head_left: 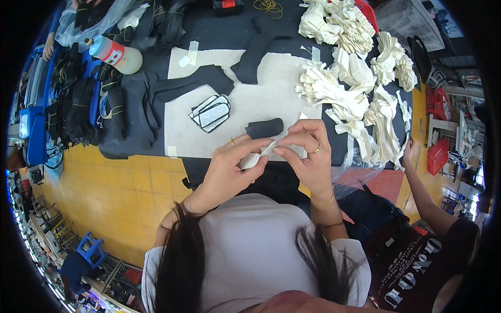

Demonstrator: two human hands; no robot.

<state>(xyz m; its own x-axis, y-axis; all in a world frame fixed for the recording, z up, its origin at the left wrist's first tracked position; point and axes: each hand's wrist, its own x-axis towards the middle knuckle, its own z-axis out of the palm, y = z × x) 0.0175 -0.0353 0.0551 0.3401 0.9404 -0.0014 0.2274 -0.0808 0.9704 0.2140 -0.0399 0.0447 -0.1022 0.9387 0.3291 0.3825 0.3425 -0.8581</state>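
Observation:
Both hands meet over the near edge of the table, pinching a small white piece (250, 160) that looks like fabric or backing paper. My left hand (228, 161) grips its left end between thumb and forefinger. My right hand (311, 151) pinches the other end, fingertips close to the left ones. Just beyond them a small black fabric piece (265, 128) with a rounded end lies on the pale board (284, 94). Left of that is a stack of white pieces with black borders (210, 113). Long black fabric strips (195, 83) lie across the board's far left part.
Bundles of cream fabric strips (334, 88) cover the table's right side. Tied black bundles (78, 104) and a bottle with a red label (116, 55) stand at the left. A co-worker's arm (425, 190) reaches in at the right. Yellow string (267, 7) lies at the back.

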